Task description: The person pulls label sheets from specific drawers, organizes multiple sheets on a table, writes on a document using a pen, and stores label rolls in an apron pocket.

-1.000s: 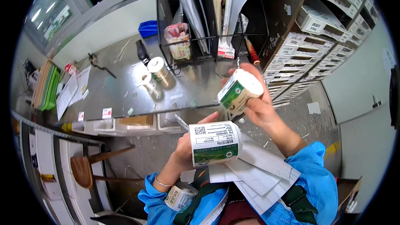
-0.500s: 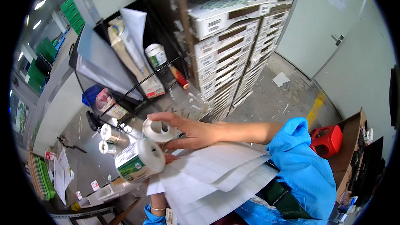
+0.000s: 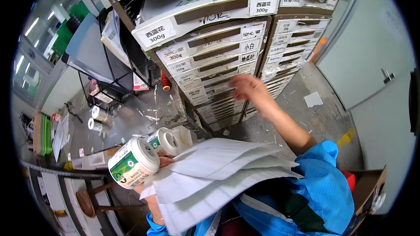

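Observation:
My left hand [image 3: 165,161], mostly hidden, is closed around a large roll of green-and-white labels [image 3: 131,166] and the near edge of several loose white paper sheets [image 3: 223,170]. A second label roll [image 3: 162,143] sits right behind the first; whether my fingers hold it too, I cannot tell. The sheets spread to the right over my forearm. My right hand [image 3: 250,89] is raised in front of a tall stack of white shallow drawers [image 3: 210,61], slightly blurred, fingers apart and holding nothing. The top drawer [image 3: 210,15] is pulled out, with greenish printed sheets inside.
A second drawer column [image 3: 284,43] stands to the right, then a pale door [image 3: 372,52]. To the left are a black wire rack [image 3: 116,76] with folders, small white rolls [image 3: 99,114] and a red-handled tool [image 3: 165,81]. Paper scraps litter the floor.
My right hand has left the label rolls and moved up and right, to in front of the drawers. The view has shifted toward the drawers, and the rolls and sheets have come along.

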A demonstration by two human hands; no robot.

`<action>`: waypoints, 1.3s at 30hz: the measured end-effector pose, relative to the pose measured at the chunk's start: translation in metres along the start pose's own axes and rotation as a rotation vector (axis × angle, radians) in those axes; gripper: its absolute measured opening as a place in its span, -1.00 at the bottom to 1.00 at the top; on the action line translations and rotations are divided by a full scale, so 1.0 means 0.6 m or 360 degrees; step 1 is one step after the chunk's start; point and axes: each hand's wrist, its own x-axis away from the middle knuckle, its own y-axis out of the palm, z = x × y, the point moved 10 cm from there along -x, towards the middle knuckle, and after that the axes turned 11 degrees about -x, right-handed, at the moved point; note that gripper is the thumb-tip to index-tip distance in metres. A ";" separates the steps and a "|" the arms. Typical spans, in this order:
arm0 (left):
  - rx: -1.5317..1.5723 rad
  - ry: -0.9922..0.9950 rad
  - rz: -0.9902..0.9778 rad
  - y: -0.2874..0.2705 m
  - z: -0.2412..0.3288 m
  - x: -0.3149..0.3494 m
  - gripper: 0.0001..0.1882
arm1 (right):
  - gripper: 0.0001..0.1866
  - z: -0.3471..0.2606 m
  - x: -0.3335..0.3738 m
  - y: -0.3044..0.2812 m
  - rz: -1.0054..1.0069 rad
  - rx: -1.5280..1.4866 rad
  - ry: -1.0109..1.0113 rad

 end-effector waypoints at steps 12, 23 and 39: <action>-0.0303 -0.0428 0.0411 -0.038 0.036 0.262 -0.34 | -0.71 0.095 -0.004 0.069 -0.0540 -0.0218 0.0298; -0.0306 -0.0361 0.0349 -0.016 0.037 0.217 -0.34 | -0.75 0.304 0.044 -0.205 0.0575 -0.0830 0.0533; -0.0258 -0.0271 0.0206 0.048 0.056 0.179 -0.33 | -0.63 0.003 0.004 -0.422 0.0817 -0.0986 -0.0381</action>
